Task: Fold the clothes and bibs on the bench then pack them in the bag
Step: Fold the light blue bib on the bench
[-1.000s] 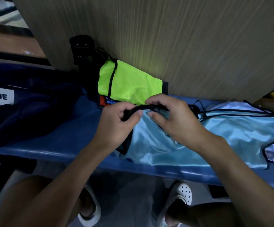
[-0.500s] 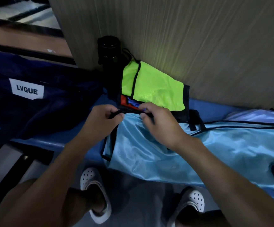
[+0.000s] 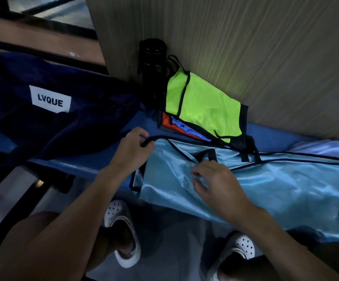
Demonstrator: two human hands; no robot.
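Head view, dim light.
- Light blue bib lies lengthwise on the blue worktop. Its near edge hangs over the front and its right end is cut off by the frame.
- Left hand: fingers curled, pinching the bib's black edging at the left top corner.
- Right hand: fingers bent down onto the fabric beside a short black strap. Blurred, so I cannot tell whether they pinch or only press.
- Neon yellow bib, folded, leans against the wood-grain wall. It sits on a red piece and a violet-blue piece, both mostly hidden.
- Black cylinder stands just left of the stack, details too dark to read.
- Navy bag, label "LVQUE", sits at the worktop's left end, opening not discernible.
- White clogs on the floor below.
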